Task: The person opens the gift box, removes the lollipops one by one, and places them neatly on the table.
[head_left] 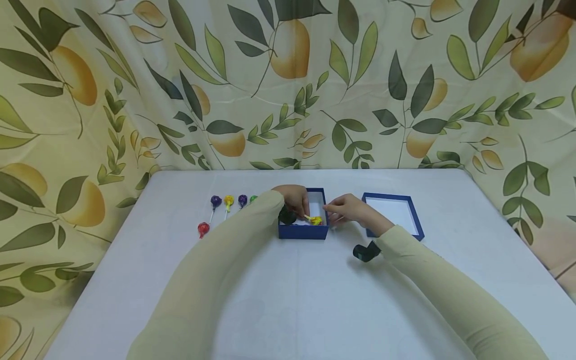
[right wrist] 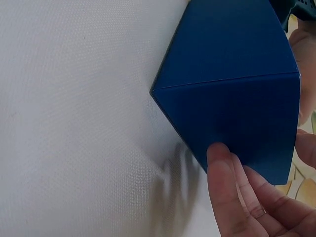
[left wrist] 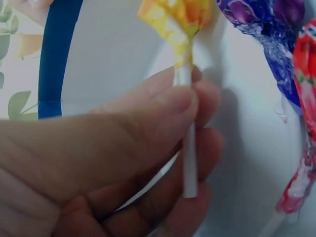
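Observation:
My left hand [head_left: 294,197] reaches inside a blue box [head_left: 302,232] with a white interior. Its thumb and fingers pinch the white stick of a yellow-wrapped lollipop [left wrist: 183,29]. Beside that one, a purple lollipop [left wrist: 281,54] and a red lollipop [left wrist: 305,89] lie on the white inside surface, visible in the left wrist view. My right hand [head_left: 353,210] holds the box's right wall, fingers [right wrist: 221,173] against the outer face and thumb at the rim. The box's front wall partly hides its contents in the head view.
Left of the box are purple [head_left: 216,201], yellow [head_left: 229,201], another purple [head_left: 243,200], green [head_left: 253,198] and red [head_left: 203,229] lollipops, some partly behind my left sleeve [head_left: 216,255]. A blue-rimmed lid [head_left: 417,220] lies right on the white table [head_left: 288,300]. A patterned curtain [head_left: 288,100] hangs behind.

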{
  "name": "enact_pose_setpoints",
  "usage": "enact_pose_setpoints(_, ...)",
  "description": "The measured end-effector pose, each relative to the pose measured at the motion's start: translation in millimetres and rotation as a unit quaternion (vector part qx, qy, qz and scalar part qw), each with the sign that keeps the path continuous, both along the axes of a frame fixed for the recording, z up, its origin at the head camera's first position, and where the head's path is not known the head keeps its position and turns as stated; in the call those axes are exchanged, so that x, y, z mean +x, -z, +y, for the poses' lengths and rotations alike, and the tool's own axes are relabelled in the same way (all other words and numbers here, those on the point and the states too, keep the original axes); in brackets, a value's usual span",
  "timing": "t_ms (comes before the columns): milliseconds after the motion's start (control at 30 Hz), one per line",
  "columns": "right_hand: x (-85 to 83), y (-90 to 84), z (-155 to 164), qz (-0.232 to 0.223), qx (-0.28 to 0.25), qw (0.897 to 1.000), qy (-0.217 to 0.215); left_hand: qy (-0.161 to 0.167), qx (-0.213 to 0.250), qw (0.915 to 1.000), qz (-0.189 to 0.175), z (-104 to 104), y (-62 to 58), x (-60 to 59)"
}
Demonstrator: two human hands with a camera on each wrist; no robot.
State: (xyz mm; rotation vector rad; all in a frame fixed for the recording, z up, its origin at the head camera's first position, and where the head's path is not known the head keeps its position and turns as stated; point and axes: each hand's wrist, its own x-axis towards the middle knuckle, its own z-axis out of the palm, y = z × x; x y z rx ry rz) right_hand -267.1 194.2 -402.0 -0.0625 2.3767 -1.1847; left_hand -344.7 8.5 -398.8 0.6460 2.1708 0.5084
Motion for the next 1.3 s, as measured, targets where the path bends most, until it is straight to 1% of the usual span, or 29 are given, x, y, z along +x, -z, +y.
enact_pose_setpoints(133, -0.7, 1.1, 1, 0.001, 0.004, 1.0, 0.0, 0.01, 0.0, 0.9997, 0.024, 0, -1.5, 0.8)
enact_pose_setpoints(300, -1.3, 2.1, 1, -0.001, 0.002, 1.0, 0.0, -0.007, 0.013, 0.9995, 0.028, -1, -3.0, 2.7)
enact_pose_setpoints(467, -2.5, 0.7, 0, -0.003, 0.005, 1.0, -0.001, -0.016, 0.031, 0.9978, 0.055, -4, -6.0, 5.2)
enact_pose_setpoints(533, -2.8, 0.1, -1, -0.005, 0.005, 1.0, -0.002, -0.016, 0.035, 0.9966, 0.074, -5, -6.0, 4.4)
enact_pose_setpoints(667, -2.7, 0.3, -1, -0.007, 0.001, 1.0, -0.004, -0.021, 0.048, 0.9937, 0.099, -7, -5.0, 2.1)
enact_pose_setpoints(767, -2.6, 1.8, 0, -0.008, -0.001, 1.0, -0.001, -0.027, 0.07, 0.9917, 0.104, -11, -6.5, 3.0)
enact_pose_setpoints(867, -2.6, 2.9, 0, -0.011, -0.003, 1.0, 0.001, -0.041, 0.101, 0.9891, 0.099, -16, -9.0, 5.0)
enact_pose_setpoints(967, -2.9, 3.0, 0, -0.013, -0.001, 1.0, 0.003, -0.074, 0.137, 0.9852, 0.071, -21, -11.4, 6.5)
enact_pose_setpoints(1067, -3.2, 2.3, -1, -0.015, 0.004, 1.0, 0.006, -0.113, 0.171, 0.978, 0.036, -26, -12.8, 6.3)
enact_pose_setpoints(1133, -3.2, 1.8, -1, -0.015, 0.007, 1.0, 0.008, -0.132, 0.19, 0.9726, 0.018, -29, -13.1, 6.0)
enact_pose_setpoints(1300, -1.9, 1.1, -2, -0.015, 0.011, 1.0, 0.013, -0.165, 0.221, 0.961, -0.005, -36, -13.4, 7.9)
